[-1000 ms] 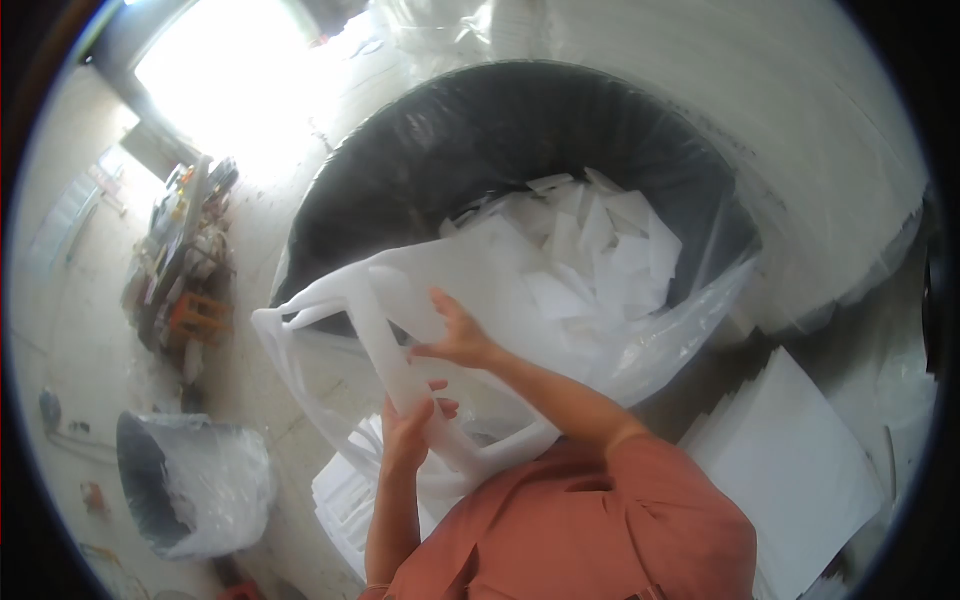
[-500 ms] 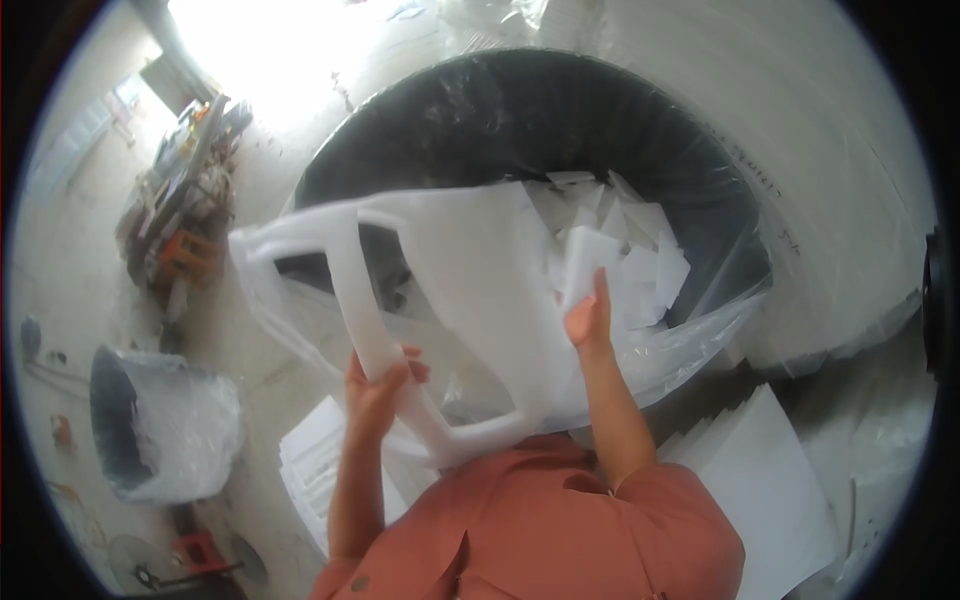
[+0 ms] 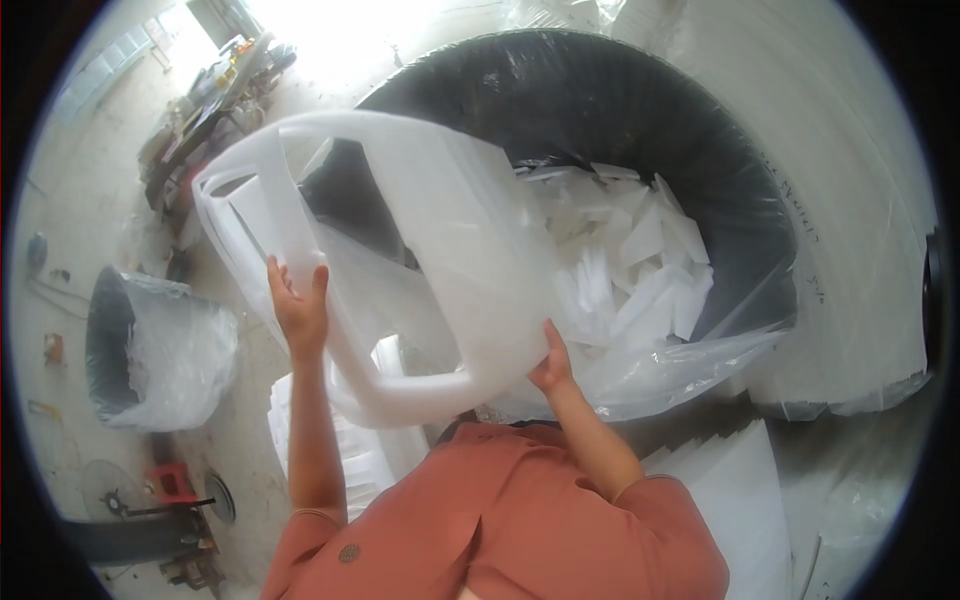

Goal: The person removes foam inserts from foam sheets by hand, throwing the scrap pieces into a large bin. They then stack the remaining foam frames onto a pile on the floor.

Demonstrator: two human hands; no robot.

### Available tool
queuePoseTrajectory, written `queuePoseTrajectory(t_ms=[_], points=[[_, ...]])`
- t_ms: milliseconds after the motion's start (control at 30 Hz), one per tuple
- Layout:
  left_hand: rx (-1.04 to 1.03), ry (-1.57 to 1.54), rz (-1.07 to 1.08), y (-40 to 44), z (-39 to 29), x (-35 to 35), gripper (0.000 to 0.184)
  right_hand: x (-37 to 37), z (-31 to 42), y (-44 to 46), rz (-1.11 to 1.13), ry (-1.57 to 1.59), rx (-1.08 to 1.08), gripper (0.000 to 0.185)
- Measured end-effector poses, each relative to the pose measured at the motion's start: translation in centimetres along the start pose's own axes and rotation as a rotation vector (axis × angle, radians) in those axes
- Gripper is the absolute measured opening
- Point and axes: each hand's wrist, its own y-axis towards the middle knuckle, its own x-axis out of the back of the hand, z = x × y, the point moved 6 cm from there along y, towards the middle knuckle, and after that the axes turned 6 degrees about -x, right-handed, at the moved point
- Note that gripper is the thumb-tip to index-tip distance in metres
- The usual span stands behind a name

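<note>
A large, bendy white foam sheet [image 3: 460,230] with big cut-out openings is raised in front of my body, its left side curling over in layers. My left hand [image 3: 298,315] is at a strip between the openings, thumb on one side and fingers on the other. At the sheet's lower right edge, my right hand [image 3: 552,368] grips the rim with its thumb up; some of its fingers are hidden behind the foam. Just beyond that hand, a heap of white foam offcuts [image 3: 635,260] lies in a large dark round container [image 3: 600,85] lined with clear plastic.
A smaller plastic-lined bin [image 3: 110,350] stands on the floor at left, above a red device [image 3: 172,483]. Stacked white sheets [image 3: 725,490] are at lower right, with more cut foam [image 3: 285,415] by my left forearm. A cluttered bench [image 3: 215,100] is at upper left.
My right hand has let go of a small white foam piece over the heap and moved down to the sheet's edge. My left hand has shifted up and left, and the sheet has risen and curled.
</note>
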Motion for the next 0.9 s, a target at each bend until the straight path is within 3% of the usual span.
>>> queuePoseTrajectory(t_ms=[100, 167, 233, 300, 400, 500, 567, 667, 767, 800, 900], points=[[-0.391, 0.22, 0.007, -3.8, -4.0, -1.0, 0.075, -0.5, -0.3, -0.7, 0.048, -0.02, -0.005, 0.05], [-0.351, 0.415, 0.067, -7.1, -5.6, -3.1, 0.072, -0.1, -0.5, -2.0, 0.073, -0.02, -0.029, 0.051], [-0.462, 0.517, 0.103, -9.5, -8.6, -4.0, 0.069, -0.1, -0.4, -2.9, 0.086, -0.04, -0.02, 0.052], [-0.391, 0.193, 0.312, -12.1, -8.0, -6.1, 0.063, 0.5, -0.6, -3.9, 0.074, -0.066, -0.008, 0.054], [0.186, -0.518, 0.671, -14.9, -6.3, -9.7, 0.056, 0.9, -1.0, -4.5, 0.064, -0.091, -0.001, 0.057], [0.789, -0.861, 0.791, -17.5, -3.9, -11.4, 0.052, -2.1, -1.9, -5.6, 0.089, -0.05, -0.069, 0.059], [0.701, -0.713, 0.698, -16.5, -2.7, -11.3, 0.054, -3.7, -2.6, -6.4, 0.065, -0.047, -0.199, 0.06], [0.671, -0.584, 0.553, -15.8, 1.0, -11.3, 0.054, -3.5, -4.3, -8.3, 0.15, -0.451, -0.472, 0.055], [0.687, -0.609, 0.441, -15.0, 2.5, -10.4, 0.052, -6.6, -2.9, -7.7, -0.023, -1.228, -0.082, 0.042], [0.666, -0.627, 0.42, -14.8, 2.9, -10.1, 0.052, -8.5, -3.1, -7.2, -0.073, -1.262, 0.114, 0.029], [0.602, -0.586, 0.446, -14.0, 3.5, -8.8, 0.052, -12.1, -3.5, -7.6, -0.254, -2.159, 0.229, 0.026]])
